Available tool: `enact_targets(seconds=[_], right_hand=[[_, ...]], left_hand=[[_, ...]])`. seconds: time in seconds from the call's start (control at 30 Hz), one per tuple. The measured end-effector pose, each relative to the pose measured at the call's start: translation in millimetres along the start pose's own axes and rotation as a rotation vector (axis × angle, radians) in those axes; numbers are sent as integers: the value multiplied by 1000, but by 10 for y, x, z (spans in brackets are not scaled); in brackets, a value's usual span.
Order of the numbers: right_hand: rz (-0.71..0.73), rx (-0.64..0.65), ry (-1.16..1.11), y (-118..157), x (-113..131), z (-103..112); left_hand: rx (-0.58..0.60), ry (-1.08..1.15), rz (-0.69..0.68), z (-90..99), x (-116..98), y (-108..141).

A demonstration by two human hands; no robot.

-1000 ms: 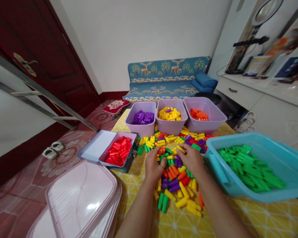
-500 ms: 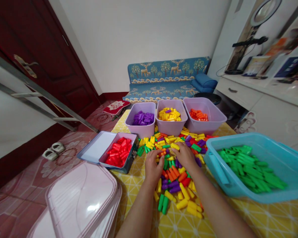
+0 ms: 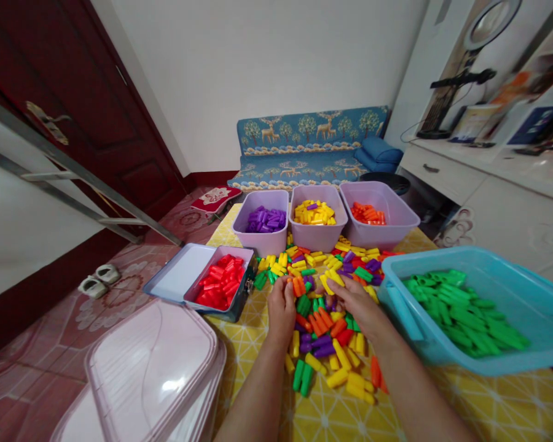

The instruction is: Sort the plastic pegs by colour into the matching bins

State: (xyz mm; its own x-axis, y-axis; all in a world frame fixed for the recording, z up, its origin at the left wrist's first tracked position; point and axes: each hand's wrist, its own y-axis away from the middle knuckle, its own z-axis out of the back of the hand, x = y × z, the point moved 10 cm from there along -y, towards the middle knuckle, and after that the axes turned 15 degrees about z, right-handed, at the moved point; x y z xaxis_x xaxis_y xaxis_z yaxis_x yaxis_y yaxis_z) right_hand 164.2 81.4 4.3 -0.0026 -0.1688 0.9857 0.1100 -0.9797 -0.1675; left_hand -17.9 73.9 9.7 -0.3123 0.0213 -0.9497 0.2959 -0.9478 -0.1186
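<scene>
The left hand (image 3: 281,310) grips slim orange plastic tubes (image 3: 298,286) and the right hand (image 3: 357,304) yellow plastic tubes (image 3: 334,276), seemingly at the fingertips because they are small; both hover over a mixed-colour plastic pile (image 3: 322,342); a turquoise plastic tub (image 3: 534,304), an open hinged box (image 3: 237,310) and three lilac plastic bins (image 3: 316,237) ring it, apparently for easy reach. All rest on a yellow, white-lined tablecloth (image 3: 325,420); beyond sits a blue deer-patterned sofa (image 3: 299,164).
</scene>
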Motion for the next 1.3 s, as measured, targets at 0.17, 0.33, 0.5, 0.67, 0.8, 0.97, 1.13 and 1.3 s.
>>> enact_targets(seconds=[0.17, 0.33, 0.5, 0.67, 0.8, 0.97, 1.13, 1.3], right_hand=[[12, 219, 196, -2, 104, -105], [109, 124, 274, -429, 487, -51], [415, -345, -92, -781, 966, 229], [287, -411, -59, -563, 523, 261], [246, -369, -51, -297, 180, 188], [193, -170, 170, -184, 30, -31], [226, 87, 501, -127, 61, -295], [243, 46, 398, -57, 57, -320]], left_hand=[[13, 0, 1, -12, -3, -3], [29, 11, 12, -39, 24, -6], [40, 32, 27, -52, 52, -20], [38, 42, 43, -56, 57, -28], [23, 43, 44, -52, 82, -33], [35, 45, 24, -57, 96, -34], [80, 41, 0, -91, 59, -19], [88, 53, -1, -93, 56, -14]])
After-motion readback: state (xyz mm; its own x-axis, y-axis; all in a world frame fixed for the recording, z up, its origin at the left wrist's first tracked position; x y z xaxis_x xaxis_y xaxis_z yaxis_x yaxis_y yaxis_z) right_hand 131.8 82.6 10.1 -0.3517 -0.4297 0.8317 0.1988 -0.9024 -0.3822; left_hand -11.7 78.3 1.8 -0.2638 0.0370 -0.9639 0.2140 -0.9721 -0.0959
